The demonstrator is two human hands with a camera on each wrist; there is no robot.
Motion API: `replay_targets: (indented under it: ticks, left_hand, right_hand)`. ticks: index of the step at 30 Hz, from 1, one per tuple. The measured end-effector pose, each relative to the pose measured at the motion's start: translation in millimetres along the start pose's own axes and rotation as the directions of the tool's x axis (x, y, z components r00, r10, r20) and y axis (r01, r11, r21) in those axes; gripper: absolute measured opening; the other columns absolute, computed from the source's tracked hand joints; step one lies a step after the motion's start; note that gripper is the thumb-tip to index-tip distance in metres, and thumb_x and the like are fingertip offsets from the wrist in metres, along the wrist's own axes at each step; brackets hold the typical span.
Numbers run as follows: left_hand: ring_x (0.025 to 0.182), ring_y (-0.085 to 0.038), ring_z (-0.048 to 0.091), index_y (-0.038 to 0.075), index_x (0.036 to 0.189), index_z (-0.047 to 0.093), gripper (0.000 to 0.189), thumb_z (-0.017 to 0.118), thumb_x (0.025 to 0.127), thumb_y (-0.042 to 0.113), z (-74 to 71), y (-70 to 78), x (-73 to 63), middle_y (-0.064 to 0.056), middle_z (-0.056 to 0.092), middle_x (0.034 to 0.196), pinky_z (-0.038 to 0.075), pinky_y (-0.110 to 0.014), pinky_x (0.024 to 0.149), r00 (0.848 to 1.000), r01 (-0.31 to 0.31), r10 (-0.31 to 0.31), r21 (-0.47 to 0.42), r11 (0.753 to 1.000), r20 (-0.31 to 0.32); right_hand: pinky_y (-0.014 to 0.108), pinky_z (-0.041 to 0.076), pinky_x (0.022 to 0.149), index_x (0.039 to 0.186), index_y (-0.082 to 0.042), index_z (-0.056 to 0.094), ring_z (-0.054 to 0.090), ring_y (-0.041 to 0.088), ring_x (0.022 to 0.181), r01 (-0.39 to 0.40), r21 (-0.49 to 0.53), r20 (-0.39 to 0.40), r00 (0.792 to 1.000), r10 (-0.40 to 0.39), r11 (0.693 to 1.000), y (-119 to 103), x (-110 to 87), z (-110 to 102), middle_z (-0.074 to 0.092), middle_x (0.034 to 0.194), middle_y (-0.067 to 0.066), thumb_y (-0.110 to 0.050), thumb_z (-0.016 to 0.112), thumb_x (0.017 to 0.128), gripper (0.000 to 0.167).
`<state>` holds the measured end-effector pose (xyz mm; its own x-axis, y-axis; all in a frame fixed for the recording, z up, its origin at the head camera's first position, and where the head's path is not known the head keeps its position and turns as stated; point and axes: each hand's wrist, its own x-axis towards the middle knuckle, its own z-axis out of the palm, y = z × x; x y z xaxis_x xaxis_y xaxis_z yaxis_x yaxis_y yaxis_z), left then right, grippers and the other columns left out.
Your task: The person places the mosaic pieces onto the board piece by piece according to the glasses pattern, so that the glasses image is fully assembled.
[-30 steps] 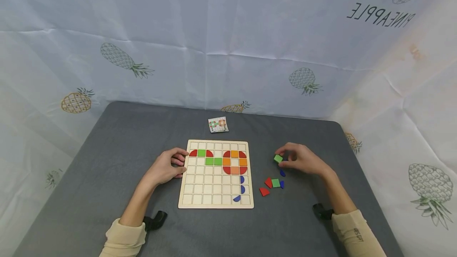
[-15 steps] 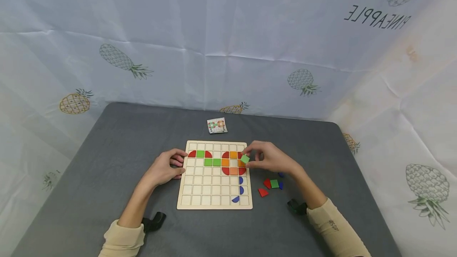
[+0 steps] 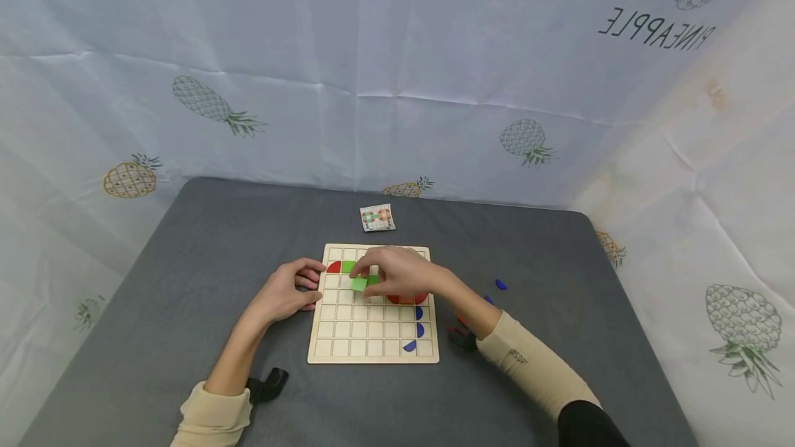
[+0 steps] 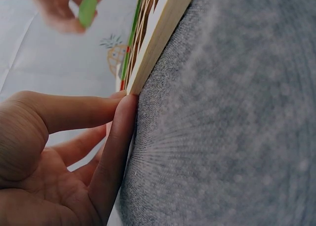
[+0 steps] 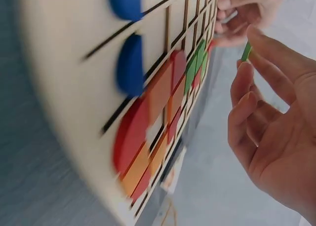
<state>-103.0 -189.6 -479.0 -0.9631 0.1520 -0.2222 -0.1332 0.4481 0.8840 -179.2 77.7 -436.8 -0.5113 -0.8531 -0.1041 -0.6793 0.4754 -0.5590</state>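
Note:
My right hand (image 3: pixel 400 273) pinches a green square tile (image 3: pixel 359 284) between thumb and fingertips, over the upper left of a wooden grid board (image 3: pixel 360 348). In the right wrist view the tile (image 5: pixel 246 51) is seen edge-on, raised off the board. My left hand (image 3: pixel 290 288) holds the board's left edge, thumb and fingertips right at the rim (image 4: pixel 148 53). A red quarter-round piece (image 3: pixel 334 267) and a green square (image 3: pixel 348 266) lie in the board's second row. Red and orange pieces form a ring, partly hidden in the head view by my right hand.
Blue half-round pieces (image 3: pixel 420 330) lie on the board's lower right. A small printed card (image 3: pixel 377 217) with a coloured grid pattern lies behind the board. To the right, a loose blue piece (image 3: pixel 500 284) rests on the grey table (image 3: pixel 248 219); my right forearm covers other loose pieces.
My right hand has carried the green tile leftward from the loose pieces, across the ring, to the board's upper left. The left hand has stayed at the board's edge.

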Motion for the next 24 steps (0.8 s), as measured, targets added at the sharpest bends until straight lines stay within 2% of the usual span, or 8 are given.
replay_targets:
  ticks: [7, 13, 17, 24]
  left_hand:
    - [0.098, -0.025, 0.066, -0.005, 0.138, 0.062, 0.048, 0.078, 0.092, -0.007, -1.1, -0.7, 0.6, -0.023, 0.063, 0.116, 0.069, -0.038, 0.070, 1.000, -0.005, 0.005, -0.014, 1.000, 0.014]
    - [0.099, -0.026, 0.066, -0.005, 0.138, 0.062, 0.049, 0.078, 0.092, -0.006, -1.8, -0.2, 0.6, -0.023, 0.063, 0.117, 0.069, -0.038, 0.069, 1.000, -0.003, 0.003, -0.003, 1.000, 0.013]
    - [0.099, -0.025, 0.066, -0.005, 0.138, 0.061, 0.049, 0.079, 0.092, -0.005, -1.9, -0.2, 0.8, -0.023, 0.063, 0.118, 0.069, -0.037, 0.070, 1.000, 0.001, -0.001, 0.006, 1.000, 0.013]
    - [0.100, -0.026, 0.066, -0.006, 0.139, 0.061, 0.050, 0.079, 0.092, -0.005, -1.9, -0.5, 0.4, -0.023, 0.063, 0.119, 0.069, -0.036, 0.069, 1.000, 0.002, -0.002, 0.003, 1.000, 0.018]
  right_hand:
    - [0.024, 0.054, 0.075, 0.134, -0.023, 0.076, 0.071, 0.014, 0.105, -0.042, -0.086, 0.059, 0.997, 0.047, 0.995, -8, 36.4, 7, 0.075, 0.121, -0.002, -0.032, 0.084, 0.097, 0.039]
    - [0.024, 0.053, 0.069, 0.134, -0.028, 0.077, 0.071, 0.010, 0.107, -0.081, -0.115, 0.095, 0.991, 0.092, 0.990, -9, 56.5, 13, 0.077, 0.123, -0.008, -0.032, 0.083, 0.098, 0.036]
    - [0.027, 0.053, 0.065, 0.132, -0.028, 0.078, 0.072, 0.011, 0.105, -0.088, -0.137, 0.092, 0.991, 0.101, 0.987, -8, 63.5, 17, 0.078, 0.121, -0.008, -0.030, 0.083, 0.098, 0.034]
    - [0.029, 0.055, 0.071, 0.128, -0.026, 0.080, 0.073, 0.011, 0.107, -0.104, -0.106, 0.048, 0.993, 0.110, 0.989, -9, 66.1, 20, 0.079, 0.118, -0.008, -0.030, 0.084, 0.097, 0.032]
